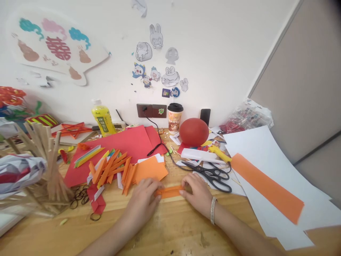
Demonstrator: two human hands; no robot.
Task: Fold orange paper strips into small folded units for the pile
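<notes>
A small orange paper strip [171, 192], creased along its length, lies on the wooden table between my hands. My left hand [145, 197] grips its left end, with the thumb and fingers closed on the paper. At the other end my right hand [196, 192], with a bracelet at the wrist, pinches the strip between thumb and fingers. Just beyond my left hand are flat orange paper sheets [150, 169]. A pile of folded orange paper strips [110, 169] sits to their left. Black-handled scissors [210, 174] lie beyond my right hand.
Red paper [133, 142] covers the table's back left. A yellow drink bottle [103, 119], a paper cup [175, 119] and a red balloon [194, 131] stand along the wall. White sheets [269, 170] with a long orange strip [269, 188] spread right. Wooden sticks [50, 160] cluster left.
</notes>
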